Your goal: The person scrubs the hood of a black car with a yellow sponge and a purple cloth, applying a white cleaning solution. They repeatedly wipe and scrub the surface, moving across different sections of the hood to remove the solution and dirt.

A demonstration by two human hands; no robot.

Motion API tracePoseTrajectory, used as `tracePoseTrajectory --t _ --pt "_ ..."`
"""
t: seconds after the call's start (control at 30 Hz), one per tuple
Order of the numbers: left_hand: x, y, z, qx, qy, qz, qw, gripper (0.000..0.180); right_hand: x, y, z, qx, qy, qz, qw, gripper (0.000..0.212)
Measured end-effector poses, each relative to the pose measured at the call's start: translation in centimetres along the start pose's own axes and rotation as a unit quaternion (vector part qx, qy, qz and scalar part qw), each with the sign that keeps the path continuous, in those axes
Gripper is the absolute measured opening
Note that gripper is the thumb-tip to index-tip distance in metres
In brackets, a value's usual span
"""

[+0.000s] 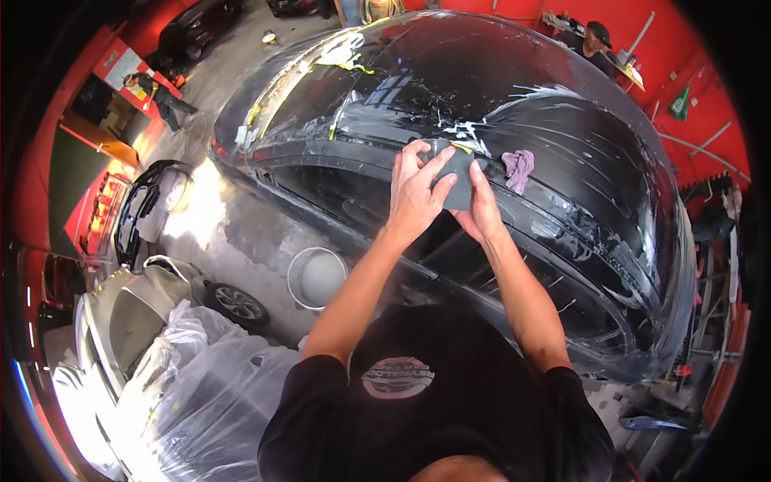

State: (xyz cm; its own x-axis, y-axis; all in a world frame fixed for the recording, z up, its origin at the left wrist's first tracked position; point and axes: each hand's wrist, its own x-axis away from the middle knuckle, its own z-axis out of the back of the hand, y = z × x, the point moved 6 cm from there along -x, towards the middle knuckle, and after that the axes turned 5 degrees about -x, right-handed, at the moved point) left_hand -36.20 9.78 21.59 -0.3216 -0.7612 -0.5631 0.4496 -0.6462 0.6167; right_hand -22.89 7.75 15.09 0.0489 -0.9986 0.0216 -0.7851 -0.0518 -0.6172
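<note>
Both of my hands are raised over the edge of a black car's roof [474, 68]. Between them is a dark grey square sheet that looks like sandpaper [458, 186]. My left hand [413, 191] grips its left side, with the fingers bent over the top. My right hand [482, 207] pinches the right edge, its thumb pointing up. Just right of the right hand, a crumpled purple cloth [519, 170] lies on the roof. Whitish wet smears and yellow marks show on the paint beyond my fingers. Below the sheet runs the dark side window.
A round grey bucket [317, 278] stands on the floor left of my arms. Behind it are a wheel [238, 304] and a car part under clear plastic sheeting [217, 402]. One person [161, 98] is at the far left; another [593, 46] is beyond the roof.
</note>
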Motion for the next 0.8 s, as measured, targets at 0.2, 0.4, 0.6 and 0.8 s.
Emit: tracePoseTrajectory --t 0.2,0.4,0.6,0.8 --pt "-0.6 -2.7 0.6 0.145 0.034 0.023 0.989 0.038 -1.2 -0.4 0.6 0.013 0.064 -0.023 0.998 0.047" --pt "0.0 -3.2 1.9 0.144 0.081 0.075 0.983 0.034 -2.5 -0.5 -0.5 0.195 0.014 0.085 0.977 0.047" --pt "1.1 -2.6 0.9 0.299 0.034 0.143 0.943 0.052 -0.5 -0.6 -4.0 0.519 -0.026 0.235 0.822 0.063" --pt "2.5 -3.6 1.8 0.313 0.039 0.192 0.929 0.040 0.2 0.1 -6.0 0.554 -0.064 0.254 0.790 0.068"
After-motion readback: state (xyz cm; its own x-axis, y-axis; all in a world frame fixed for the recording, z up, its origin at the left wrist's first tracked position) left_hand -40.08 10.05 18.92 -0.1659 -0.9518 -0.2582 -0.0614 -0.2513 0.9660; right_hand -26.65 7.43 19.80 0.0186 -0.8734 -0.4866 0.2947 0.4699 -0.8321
